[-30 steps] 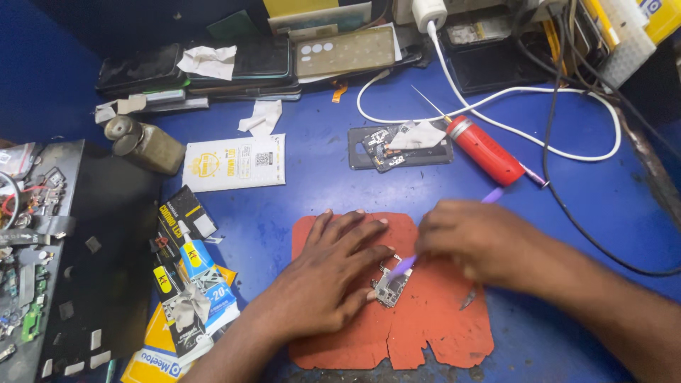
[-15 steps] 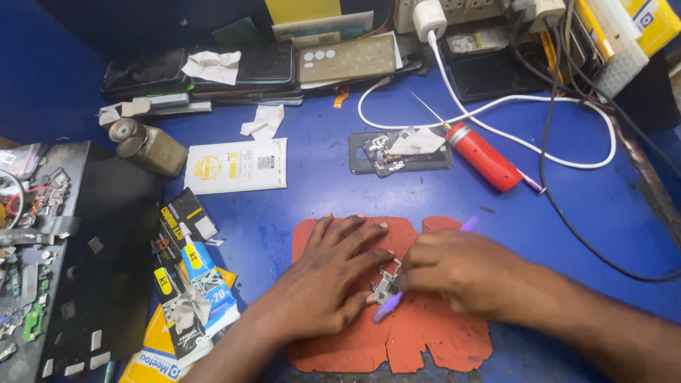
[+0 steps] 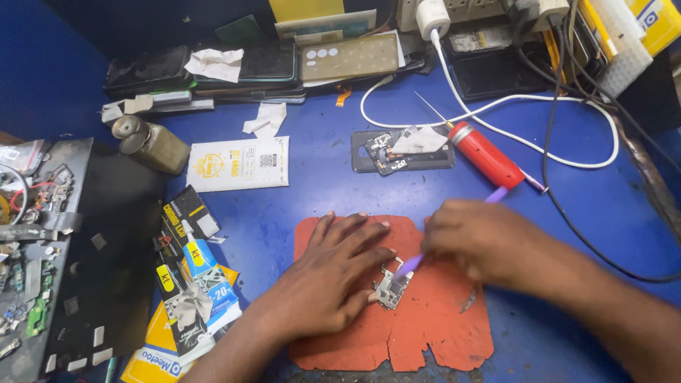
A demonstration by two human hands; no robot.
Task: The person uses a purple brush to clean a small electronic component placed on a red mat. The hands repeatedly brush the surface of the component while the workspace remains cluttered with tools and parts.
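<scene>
My left hand [image 3: 328, 278] lies flat on an orange-red work mat [image 3: 433, 333], its fingertips pinning a small silver circuit board [image 3: 389, 289] against the mat. My right hand [image 3: 482, 240] grips a thin purple tool [image 3: 411, 264], probably a brush, slanted down to the left so its lower end touches the board's top edge. The tool's upper end [image 3: 498, 194] sticks out above the knuckles.
A red pen-shaped tool [image 3: 486, 154] and a dark opened phone [image 3: 401, 150] lie beyond the mat, with a white cable [image 3: 560, 99] looping behind. Glue tubes and packets [image 3: 191, 284] sit at left, beside a black tray of parts [image 3: 42, 269]. Stacked phones [image 3: 248, 67] line the back.
My right hand first slid left, bringing the purple tool down onto the board, then drew back to the right a little. The left hand stayed put on the board.
</scene>
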